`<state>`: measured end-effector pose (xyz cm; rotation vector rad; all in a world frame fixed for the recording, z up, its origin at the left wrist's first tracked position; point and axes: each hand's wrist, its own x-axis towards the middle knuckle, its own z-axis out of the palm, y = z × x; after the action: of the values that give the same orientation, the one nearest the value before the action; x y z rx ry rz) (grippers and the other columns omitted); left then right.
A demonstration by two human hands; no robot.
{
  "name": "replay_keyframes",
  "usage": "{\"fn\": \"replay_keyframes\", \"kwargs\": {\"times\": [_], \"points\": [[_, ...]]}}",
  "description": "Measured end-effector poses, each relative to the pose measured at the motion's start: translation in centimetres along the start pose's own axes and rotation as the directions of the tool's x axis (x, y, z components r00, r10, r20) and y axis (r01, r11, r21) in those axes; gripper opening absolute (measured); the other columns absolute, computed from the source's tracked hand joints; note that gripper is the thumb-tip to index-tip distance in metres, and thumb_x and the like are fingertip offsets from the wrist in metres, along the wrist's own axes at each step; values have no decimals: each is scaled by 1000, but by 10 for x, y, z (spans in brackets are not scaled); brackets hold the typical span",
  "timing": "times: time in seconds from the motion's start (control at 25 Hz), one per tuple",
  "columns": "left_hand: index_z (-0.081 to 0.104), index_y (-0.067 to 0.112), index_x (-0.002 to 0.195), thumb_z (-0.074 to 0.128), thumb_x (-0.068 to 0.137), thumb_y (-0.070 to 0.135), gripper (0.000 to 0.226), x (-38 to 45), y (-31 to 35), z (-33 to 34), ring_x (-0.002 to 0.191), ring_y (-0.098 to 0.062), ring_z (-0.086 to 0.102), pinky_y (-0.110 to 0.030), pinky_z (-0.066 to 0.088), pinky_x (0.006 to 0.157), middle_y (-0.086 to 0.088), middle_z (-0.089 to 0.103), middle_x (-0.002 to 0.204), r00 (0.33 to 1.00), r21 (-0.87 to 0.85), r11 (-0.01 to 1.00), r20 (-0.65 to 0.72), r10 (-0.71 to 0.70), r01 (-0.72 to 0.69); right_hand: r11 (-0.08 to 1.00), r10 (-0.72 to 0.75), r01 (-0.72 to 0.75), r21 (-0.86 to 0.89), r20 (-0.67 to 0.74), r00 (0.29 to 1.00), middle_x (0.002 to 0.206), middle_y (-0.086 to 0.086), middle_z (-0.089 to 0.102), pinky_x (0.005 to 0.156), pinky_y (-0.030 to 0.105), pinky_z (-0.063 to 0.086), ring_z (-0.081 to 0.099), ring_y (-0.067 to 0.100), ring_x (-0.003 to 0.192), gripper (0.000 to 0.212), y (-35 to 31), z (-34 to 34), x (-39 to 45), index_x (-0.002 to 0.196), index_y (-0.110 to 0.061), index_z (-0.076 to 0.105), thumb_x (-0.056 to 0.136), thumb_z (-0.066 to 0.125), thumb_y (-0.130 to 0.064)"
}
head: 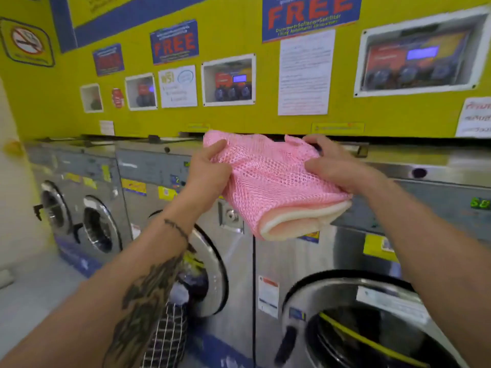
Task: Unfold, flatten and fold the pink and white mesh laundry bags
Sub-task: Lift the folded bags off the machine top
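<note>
Yellow walls with blue "FREE" posters (pixel 174 41) and framed control panels (pixel 229 80) ran above a row of steel washing machines (pixel 79 205), and the person stood close in front of them. At the far left, a no-smoking sign (pixel 26 41) hung on the wall. Below it, the machine doors were round and shiny, and from one open door (pixel 210 272) some dark and checked clothes (pixel 170 333) were hanging out.

The left hand (pixel 207 168), on a tattooed forearm with a thin bracelet, was closed on the left edge of the pink mesh laundry bag (pixel 271 179), thumb on top and fingers under it. The bag was in the air between both hands, in front of the top of the machines, not lying on any surface. It was folded into a thick bundle, and a white layer (pixel 300 219) showed at its lower edge; I could not tell if this was a second bag or a lining.

The right hand (pixel 337 166) gripped the upper right side of the bundle, fingers curled over the mesh.

In my judgement the bag was very light and soft, with no stiffness, so it would hang down and fall open when released. The mesh was not slippery, but fingers could catch in the holes. Holding it at two corners or along the hem would probably open it best, and the flat steel tops (pixel 425 160) seemed the nearest place to flatten it.
</note>
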<state>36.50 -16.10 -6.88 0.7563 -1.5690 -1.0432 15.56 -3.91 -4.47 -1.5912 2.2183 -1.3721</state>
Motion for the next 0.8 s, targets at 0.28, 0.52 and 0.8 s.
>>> {"fn": "replay_keyframes", "kwargs": {"times": [0.28,0.52,0.8], "points": [[56,30,135,48,78,-4,67,-139,-110,-152,91,-28,65,-28,51,69,-4,59,131,983,176,969,35,-181,172,999,-8,0,53,149,989,130,0,57,72,22,45,57,17,94,67,-11,157,-151,141,-30,42,82,51,1],[55,25,138,44,81,-8,67,-211,-239,-211,66,-13,59,-17,46,45,3,51,122,910,288,871,-7,-414,398,1000,23,-16,-20,455,890,145,-2,49,94,14,37,54,16,123,62,39,296,-213,142,-24,50,89,44,8],[46,23,144,46,86,-5,64,-314,-431,-228,100,-24,58,-11,54,64,-8,48,124,779,522,648,-50,-625,554,964,251,-248,-100,654,714,139,9,51,56,30,53,64,27,72,59,180,473,-307,137,-33,55,92,42,3]]}}
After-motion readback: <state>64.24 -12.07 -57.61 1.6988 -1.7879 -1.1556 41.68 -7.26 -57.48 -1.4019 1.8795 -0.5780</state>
